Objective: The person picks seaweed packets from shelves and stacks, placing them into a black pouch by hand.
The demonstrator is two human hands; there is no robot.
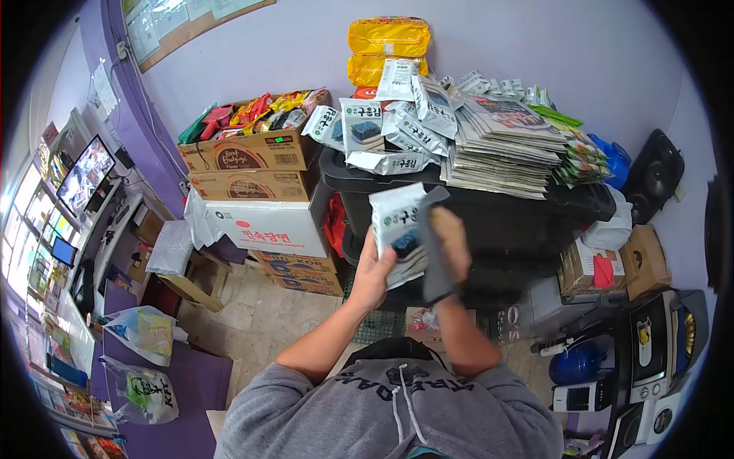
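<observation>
My left hand (372, 274) is closed on a white seaweed packet (397, 222) with Korean lettering and a dark picture, its thumb across the front. Close against the packet's right side is a long dark grey handheld tool (436, 256), gripped by my right hand (453, 243). Motion blurs the tool and that hand, so I cannot tell its exact kind. Both hands are in front of a black lidded bin (489, 222). More seaweed packets (362, 126) are heaped on its lid, just beyond my hands.
Stacked flat printed packs (501, 149) and yellow multipacks (388, 50) share the bin top. Left of it, cartons (264, 226) are piled high, the top one full of colourful packets. A wooden stool (187, 268) and plastic bags (145, 333) are further left. Boxes (592, 268) and appliances line the right.
</observation>
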